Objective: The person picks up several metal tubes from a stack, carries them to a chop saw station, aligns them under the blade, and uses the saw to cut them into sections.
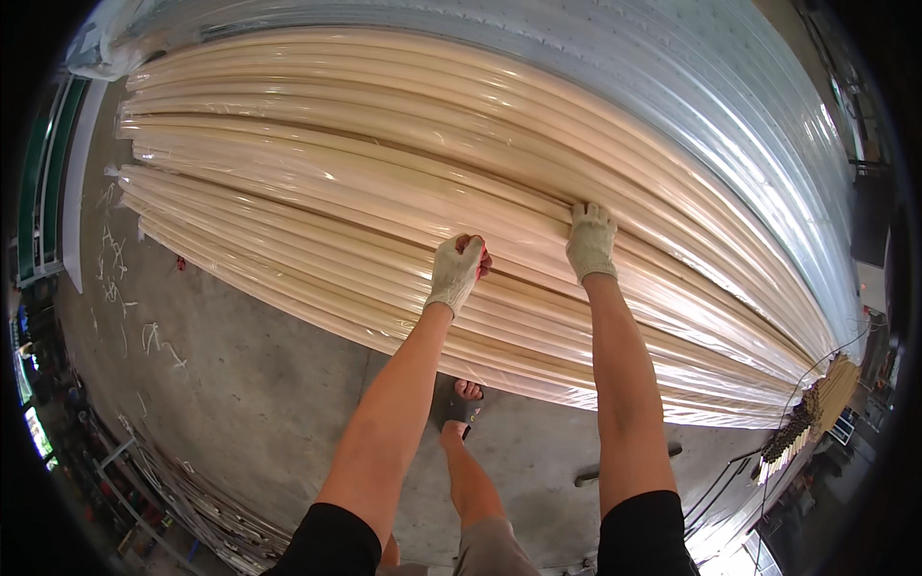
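Note:
Long cream-coloured tubes or strips (317, 178), bundled in clear plastic film, lie side by side in front of me. My left hand (454, 274), in a pale work glove, is closed above the nearer bundle. A small red thing (484, 261) shows between its fingers; its kind is mostly hidden. My right hand (592, 246), gloved alike, rests farther right on the wrapped bundle. Its fingers bend over the bundle's edge at a groove, and their tips are out of sight.
Clear-wrapped pale blue stock (672, 86) lies beyond the bundles. Bits of white string (158, 341) litter the concrete floor (259, 384) at left. My sandalled foot (464, 403) stands by the near edge. More long stock (831, 398) is stacked at far right.

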